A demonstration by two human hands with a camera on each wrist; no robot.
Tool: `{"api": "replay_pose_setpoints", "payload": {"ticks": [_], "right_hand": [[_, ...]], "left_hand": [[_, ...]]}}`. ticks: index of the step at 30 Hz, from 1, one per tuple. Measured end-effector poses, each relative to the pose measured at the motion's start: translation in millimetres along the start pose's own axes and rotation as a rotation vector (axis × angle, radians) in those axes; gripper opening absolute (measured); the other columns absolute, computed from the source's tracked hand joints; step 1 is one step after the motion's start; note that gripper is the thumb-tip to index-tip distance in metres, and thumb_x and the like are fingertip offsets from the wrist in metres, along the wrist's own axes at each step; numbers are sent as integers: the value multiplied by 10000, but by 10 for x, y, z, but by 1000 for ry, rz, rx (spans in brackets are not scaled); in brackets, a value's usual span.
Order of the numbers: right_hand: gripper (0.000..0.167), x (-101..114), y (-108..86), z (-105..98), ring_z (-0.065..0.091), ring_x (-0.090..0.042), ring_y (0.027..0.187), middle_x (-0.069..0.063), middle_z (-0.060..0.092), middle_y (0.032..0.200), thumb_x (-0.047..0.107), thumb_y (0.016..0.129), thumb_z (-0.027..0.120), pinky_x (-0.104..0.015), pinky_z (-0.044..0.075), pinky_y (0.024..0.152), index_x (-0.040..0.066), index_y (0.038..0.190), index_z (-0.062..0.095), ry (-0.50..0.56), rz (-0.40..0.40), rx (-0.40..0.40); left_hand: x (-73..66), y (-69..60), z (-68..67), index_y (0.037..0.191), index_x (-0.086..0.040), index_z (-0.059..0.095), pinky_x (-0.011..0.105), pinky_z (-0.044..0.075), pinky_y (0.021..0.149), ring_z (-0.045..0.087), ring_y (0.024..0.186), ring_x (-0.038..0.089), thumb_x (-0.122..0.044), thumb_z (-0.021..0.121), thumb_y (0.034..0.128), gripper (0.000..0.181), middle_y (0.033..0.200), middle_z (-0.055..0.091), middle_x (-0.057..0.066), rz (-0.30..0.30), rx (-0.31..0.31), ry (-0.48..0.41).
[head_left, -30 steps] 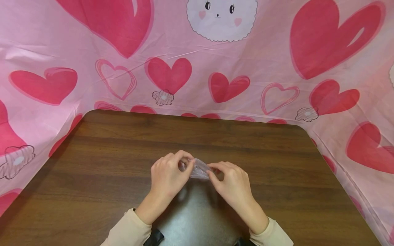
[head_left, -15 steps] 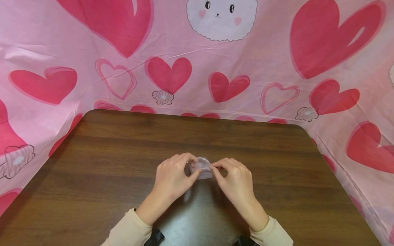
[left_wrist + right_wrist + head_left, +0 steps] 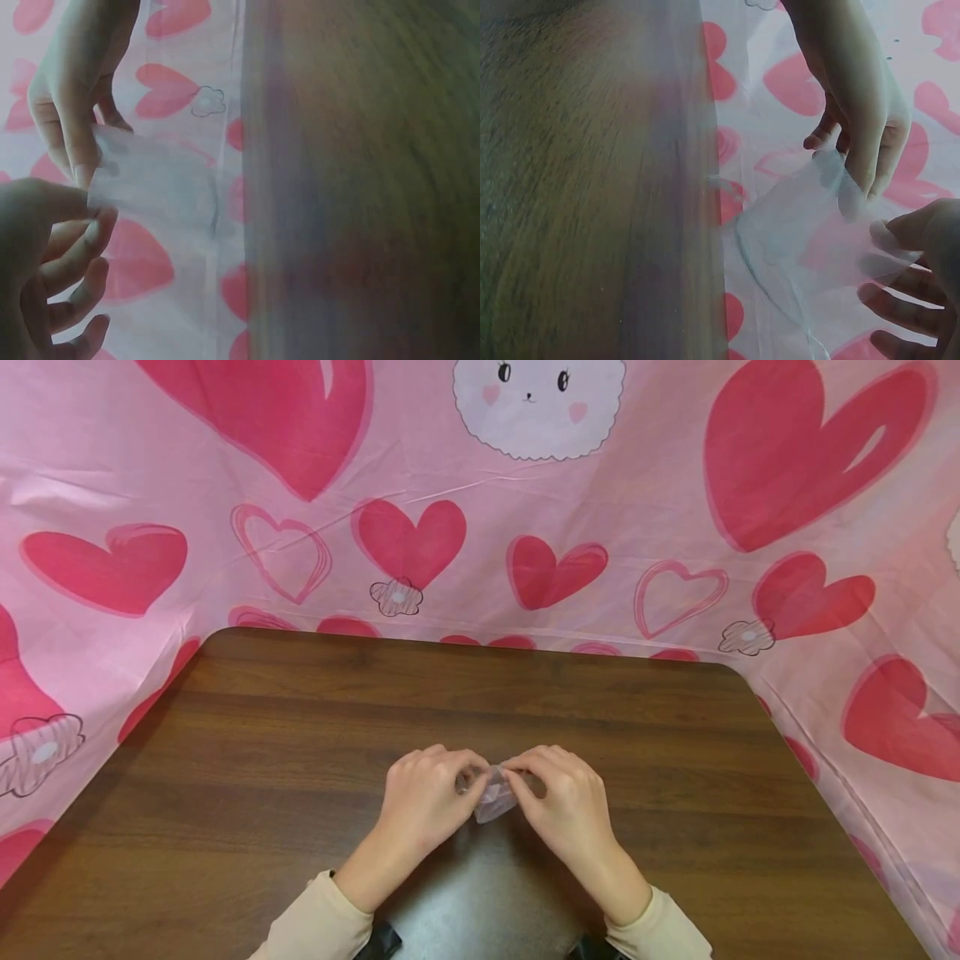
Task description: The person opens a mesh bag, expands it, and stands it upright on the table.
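Observation:
A small clear plastic bag hangs between the two hands, above the brown table. My left hand pinches its upper left edge between thumb and index finger. Close beside it, my right hand pinches the upper right edge the same way. In the left wrist view the thin, see-through bag spreads out from the fingertips of both hands. From the right wrist the bag looks flat, with a curved lower edge. Whether anything is inside it, I cannot tell.
The wooden table has rounded far corners. A pink cloth with red hearts surrounds its back and sides. Black straps show at the cuffs of the beige sleeves.
My left hand has moved right and slightly nearer, so the hands are closer together. The bag, earlier stretched sideways between them, now hangs down below the fingertips.

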State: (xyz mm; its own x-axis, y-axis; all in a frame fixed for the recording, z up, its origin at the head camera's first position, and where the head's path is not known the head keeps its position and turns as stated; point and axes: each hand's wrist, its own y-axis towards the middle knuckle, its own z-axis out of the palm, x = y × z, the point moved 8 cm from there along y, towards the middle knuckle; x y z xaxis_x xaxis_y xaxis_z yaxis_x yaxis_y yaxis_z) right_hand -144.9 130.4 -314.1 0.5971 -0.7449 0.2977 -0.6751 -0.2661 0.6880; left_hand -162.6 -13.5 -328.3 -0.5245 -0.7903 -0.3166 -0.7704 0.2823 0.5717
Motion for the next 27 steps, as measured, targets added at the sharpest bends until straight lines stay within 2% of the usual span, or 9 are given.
{"api": "replay_pose_setpoints", "payload": {"ticks": [5,9,13,17,22,27], "right_hand": [[173,-20,-2,-4,631,-100,730,65,701,830,152,770,858,-311,511,597,144,910,756,-19,19,-5],[250,-56,-2,-16,659,-140,771,30,710,891,215,765,868,-340,526,616,138,971,749,-38,64,-11],[295,-86,-8,-28,668,-167,749,21,705,852,264,748,883,-353,516,594,134,972,740,-71,106,-17],[256,-95,-19,-38,653,-151,694,34,692,774,228,732,894,-348,498,566,135,921,750,-98,121,-29],[175,-105,-28,-66,626,-131,648,40,679,721,137,730,883,-339,484,546,148,860,767,-97,118,-69],[144,-112,-31,-79,606,-122,637,32,668,702,109,742,864,-339,477,542,146,844,771,-97,118,-83]], "left_hand": [[45,5,-69,862,-264,760,283,433,530,557,563,87,-246,807,793,85,661,653,-167,-48,-72,21],[87,9,-122,869,-255,756,317,442,526,577,558,105,-231,788,809,73,664,668,-165,-89,-123,-2],[122,9,-152,858,-241,742,327,451,536,604,575,92,-227,783,810,64,682,688,-169,-120,-150,-40],[142,10,-163,848,-238,730,327,450,540,608,583,74,-227,775,807,62,687,689,-172,-135,-160,-67],[136,9,-166,816,-250,732,329,438,528,583,554,96,-252,788,795,60,652,655,-159,-126,-165,-52],[130,13,-146,794,-280,732,291,389,505,469,518,51,-276,789,794,57,599,578,-154,-121,-137,-43]]}}
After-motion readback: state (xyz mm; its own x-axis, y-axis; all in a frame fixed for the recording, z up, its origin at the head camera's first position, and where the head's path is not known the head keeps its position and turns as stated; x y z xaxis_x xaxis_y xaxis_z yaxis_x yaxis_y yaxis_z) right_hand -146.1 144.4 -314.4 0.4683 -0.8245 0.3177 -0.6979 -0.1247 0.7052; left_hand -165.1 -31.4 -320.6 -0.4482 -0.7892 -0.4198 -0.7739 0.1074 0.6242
